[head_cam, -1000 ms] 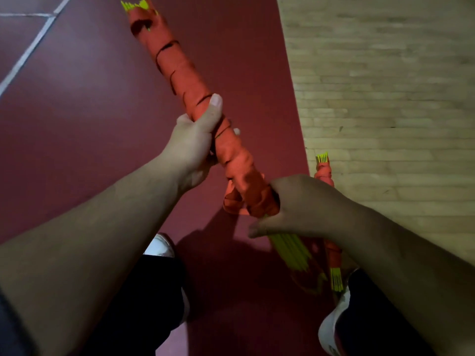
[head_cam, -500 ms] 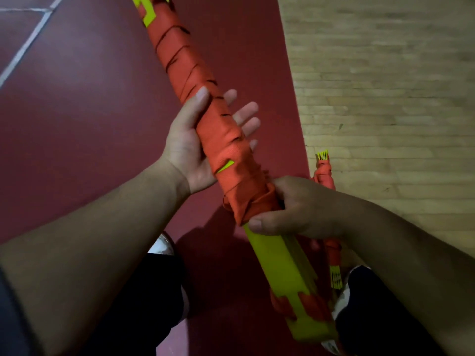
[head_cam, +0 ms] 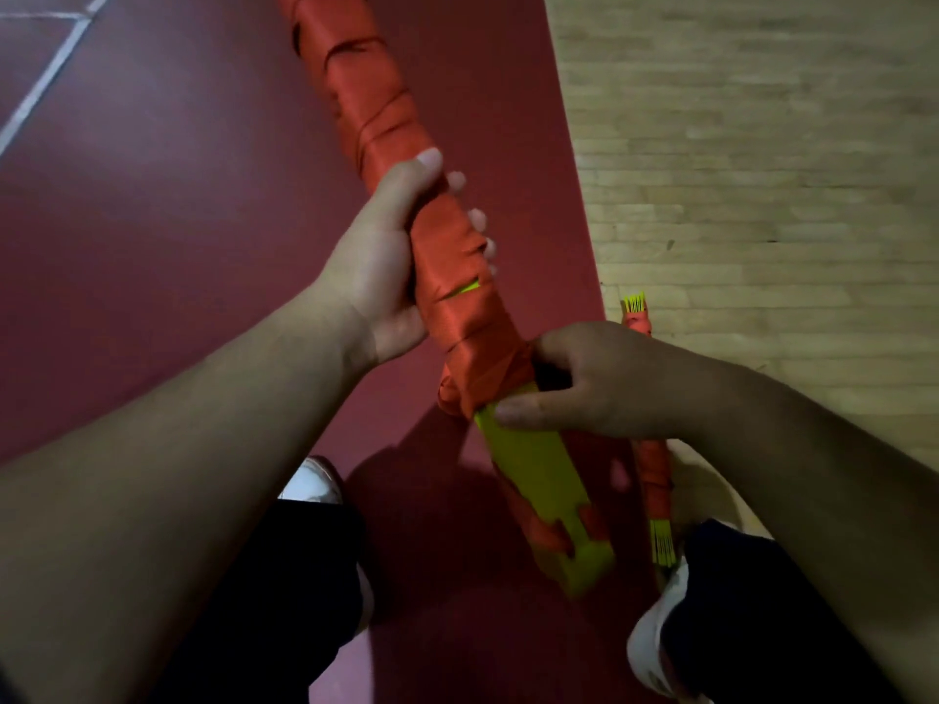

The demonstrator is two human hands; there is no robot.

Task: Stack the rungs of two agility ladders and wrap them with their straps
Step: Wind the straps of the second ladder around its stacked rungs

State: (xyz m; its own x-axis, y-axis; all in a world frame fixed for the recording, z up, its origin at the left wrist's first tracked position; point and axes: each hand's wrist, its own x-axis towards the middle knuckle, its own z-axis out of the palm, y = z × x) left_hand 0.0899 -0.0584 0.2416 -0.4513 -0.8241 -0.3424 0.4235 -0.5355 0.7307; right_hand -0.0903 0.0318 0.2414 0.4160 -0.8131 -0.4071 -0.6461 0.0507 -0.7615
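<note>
Head view: the left hand [head_cam: 386, 266] has its fingers [head_cam: 475, 218] curled tight round the rung bundle [head_cam: 533, 475], over the orange strap [head_cam: 376, 104] wound along it. Just below those fingers, the right hand [head_cam: 599, 383] grips the same bundle where the wrapping ends, thumb across the bare yellow rungs. Beyond the right fingers a second bundle [head_cam: 653, 480] lies on the floor [head_cam: 152, 195], already wrapped.
</note>
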